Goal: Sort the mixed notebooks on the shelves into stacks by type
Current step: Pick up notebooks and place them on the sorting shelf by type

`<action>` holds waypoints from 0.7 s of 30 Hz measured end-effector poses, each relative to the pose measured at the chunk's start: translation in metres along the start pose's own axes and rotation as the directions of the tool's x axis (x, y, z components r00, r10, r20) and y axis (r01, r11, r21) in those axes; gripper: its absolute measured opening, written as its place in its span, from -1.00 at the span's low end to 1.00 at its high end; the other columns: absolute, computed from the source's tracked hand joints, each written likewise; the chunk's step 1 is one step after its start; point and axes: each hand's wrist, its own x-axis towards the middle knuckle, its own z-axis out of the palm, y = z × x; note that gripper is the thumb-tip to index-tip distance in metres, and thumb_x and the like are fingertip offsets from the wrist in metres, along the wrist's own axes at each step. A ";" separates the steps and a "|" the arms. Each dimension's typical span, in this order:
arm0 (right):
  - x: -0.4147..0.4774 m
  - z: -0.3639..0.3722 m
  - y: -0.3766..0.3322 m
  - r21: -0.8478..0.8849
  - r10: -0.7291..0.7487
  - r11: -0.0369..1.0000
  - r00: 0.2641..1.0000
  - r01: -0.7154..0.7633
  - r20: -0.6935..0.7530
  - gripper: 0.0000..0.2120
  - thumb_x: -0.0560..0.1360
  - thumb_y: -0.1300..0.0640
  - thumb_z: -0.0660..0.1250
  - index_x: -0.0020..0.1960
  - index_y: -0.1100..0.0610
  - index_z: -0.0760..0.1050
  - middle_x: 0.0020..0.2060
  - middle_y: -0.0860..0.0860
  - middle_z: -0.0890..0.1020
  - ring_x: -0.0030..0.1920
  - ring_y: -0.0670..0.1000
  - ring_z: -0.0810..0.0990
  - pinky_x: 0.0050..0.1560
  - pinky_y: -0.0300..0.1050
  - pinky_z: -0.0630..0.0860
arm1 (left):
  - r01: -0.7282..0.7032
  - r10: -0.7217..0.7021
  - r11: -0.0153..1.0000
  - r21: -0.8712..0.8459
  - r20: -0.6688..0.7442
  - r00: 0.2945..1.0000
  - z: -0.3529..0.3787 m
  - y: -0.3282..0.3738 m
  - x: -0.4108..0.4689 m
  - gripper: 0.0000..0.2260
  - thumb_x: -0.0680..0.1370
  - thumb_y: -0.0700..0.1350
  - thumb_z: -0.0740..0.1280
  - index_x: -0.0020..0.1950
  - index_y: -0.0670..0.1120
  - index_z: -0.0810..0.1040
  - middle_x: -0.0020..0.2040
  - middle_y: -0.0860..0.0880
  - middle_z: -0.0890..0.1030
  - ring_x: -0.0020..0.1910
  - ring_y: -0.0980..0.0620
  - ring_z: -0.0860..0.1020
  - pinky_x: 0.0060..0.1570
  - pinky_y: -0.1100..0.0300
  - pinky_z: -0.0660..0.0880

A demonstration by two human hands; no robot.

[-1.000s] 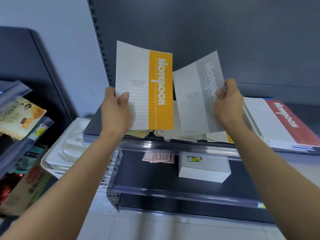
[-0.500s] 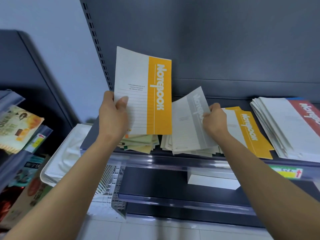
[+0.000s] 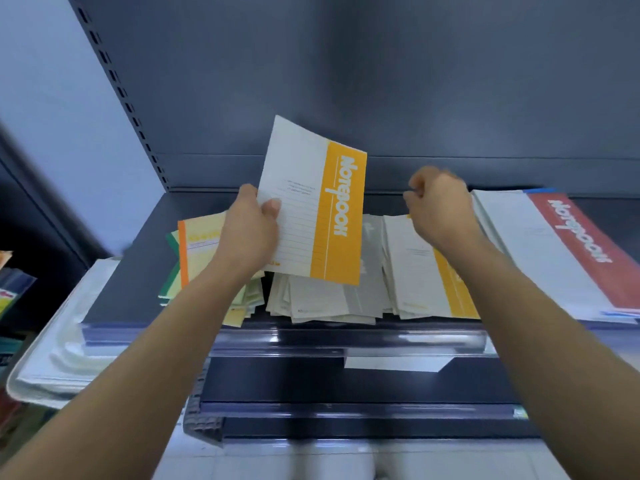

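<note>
Orange notebook (image 3: 313, 188) stands in left hand (image 3: 249, 233), right hand (image 3: 440, 207) beside.

Both bare arms reached forward and up. The left hand (image 3: 249, 230) held a notebook (image 3: 311, 202) upright, with the thumb on its front and the fingers behind. The right hand (image 3: 438, 206) was curled into a loose fist.

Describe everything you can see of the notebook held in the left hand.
The notebook is thin, paper-covered: pale grey-white front with ruled lines and small print, a broad yellow band with white lettering down its right side. It stands nearly upright, slightly tilted, above the grey notebook pile. The left hand grips its lower left edge, thumb on the cover.
</note>
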 end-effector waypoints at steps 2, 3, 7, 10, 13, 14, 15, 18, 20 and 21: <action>0.007 -0.023 0.010 -0.021 -0.055 0.998 0.997 0.054 -0.054 -0.90 0.52 0.23 0.22 -0.02 0.24 0.47 -0.06 0.20 0.55 -0.05 0.21 0.48 -0.15 -0.09 0.34 | 0.025 -0.028 0.999 0.034 0.075 0.997 0.027 0.014 -0.004 -0.80 0.65 -0.08 0.08 0.16 -0.18 0.32 -0.06 -0.04 0.45 -0.25 0.11 0.40 -0.38 0.18 0.30; 0.009 -0.033 0.015 -0.034 -0.078 0.997 0.995 0.075 -0.069 -0.89 0.52 0.23 0.21 -0.01 0.23 0.48 -0.05 0.19 0.55 -0.04 0.21 0.48 -0.14 -0.11 0.30 | 0.035 -0.039 0.999 0.042 0.108 0.993 0.040 0.022 -0.006 -0.80 0.65 -0.09 0.07 0.18 -0.18 0.31 -0.06 -0.04 0.44 -0.26 0.12 0.40 -0.40 0.19 0.29; 0.015 -0.066 0.040 -0.062 -0.139 0.989 0.988 0.134 -0.073 -0.85 0.54 0.21 0.20 0.04 0.21 0.50 -0.02 0.18 0.56 0.01 0.19 0.47 -0.14 -0.13 0.27 | 0.062 -0.072 0.997 0.052 0.219 0.973 0.092 0.053 -0.015 -0.78 0.65 -0.12 0.08 0.25 -0.19 0.26 -0.02 -0.06 0.45 -0.16 0.02 0.44 -0.27 0.15 0.35; 0.016 -0.082 0.060 -0.064 -0.172 0.984 0.984 0.168 -0.054 -0.84 0.53 0.21 0.21 0.07 0.22 0.48 -0.02 0.20 0.56 0.03 0.20 0.46 -0.07 -0.06 0.33 | 0.081 -0.097 0.994 0.069 0.266 0.959 0.127 0.069 -0.024 -0.73 0.64 -0.15 0.12 0.30 -0.22 0.25 0.09 -0.11 0.48 -0.01 -0.07 0.47 -0.16 0.14 0.37; 0.016 -0.093 0.078 -0.073 -0.207 0.976 0.977 0.203 -0.050 -0.86 0.54 0.18 0.21 0.04 0.21 0.48 -0.05 0.18 0.55 0.00 0.17 0.45 -0.08 -0.10 0.31 | 0.113 -0.132 0.990 0.083 0.292 0.947 0.158 0.075 -0.031 -0.67 0.62 -0.19 0.16 0.35 -0.25 0.21 0.24 -0.18 0.47 0.19 -0.13 0.47 -0.05 0.14 0.35; 0.016 -0.097 0.083 -0.074 -0.220 0.974 0.974 0.216 -0.049 -0.86 0.54 0.18 0.21 0.03 0.20 0.48 -0.05 0.17 0.55 -0.01 0.17 0.45 -0.09 -0.10 0.31 | 0.129 -0.153 0.987 0.097 0.300 0.942 0.167 0.075 -0.033 -0.65 0.62 -0.20 0.17 0.36 -0.26 0.20 0.26 -0.19 0.47 0.20 -0.14 0.47 -0.04 0.14 0.36; 0.017 -0.101 0.087 -0.073 -0.235 0.970 0.971 0.231 -0.046 -0.86 0.54 0.17 0.21 0.03 0.19 0.48 -0.06 0.17 0.55 -0.01 0.16 0.45 -0.08 -0.10 0.32 | 0.141 -0.172 0.983 0.121 0.302 0.938 0.175 0.075 -0.034 -0.64 0.61 -0.20 0.19 0.36 -0.27 0.21 0.26 -0.19 0.47 0.20 -0.15 0.48 -0.05 0.14 0.38; 0.017 -0.111 0.096 -0.073 -0.278 0.959 0.960 0.275 -0.036 -0.87 0.55 0.16 0.22 0.04 0.18 0.48 -0.05 0.15 0.54 0.00 0.15 0.43 -0.04 -0.08 0.33 | 0.061 -0.149 0.948 0.311 0.268 0.952 0.191 0.069 -0.039 -0.68 0.57 -0.15 0.28 0.26 -0.25 0.33 0.19 -0.17 0.51 0.12 -0.14 0.52 -0.09 0.12 0.44; 0.016 -0.115 0.098 -0.066 -0.310 0.949 0.950 0.308 -0.027 -0.86 0.55 0.15 0.22 0.05 0.19 0.48 -0.05 0.14 0.54 0.02 0.15 0.43 0.00 -0.03 0.34 | -0.046 -0.089 0.853 0.519 0.233 0.968 0.194 0.068 -0.044 -0.70 0.55 -0.05 0.32 0.16 -0.22 0.42 0.11 -0.13 0.55 0.06 -0.12 0.55 -0.14 0.12 0.43; 0.016 -0.116 0.097 -0.053 -0.329 0.943 0.944 0.327 -0.023 -0.85 0.55 0.15 0.22 0.06 0.19 0.48 -0.04 0.14 0.54 0.03 0.15 0.42 0.02 -0.02 0.35 | -0.081 -0.064 0.792 0.605 0.215 0.975 0.194 0.069 -0.046 -0.68 0.54 -0.01 0.33 0.15 -0.21 0.43 0.09 -0.12 0.56 0.05 -0.12 0.55 -0.15 0.13 0.41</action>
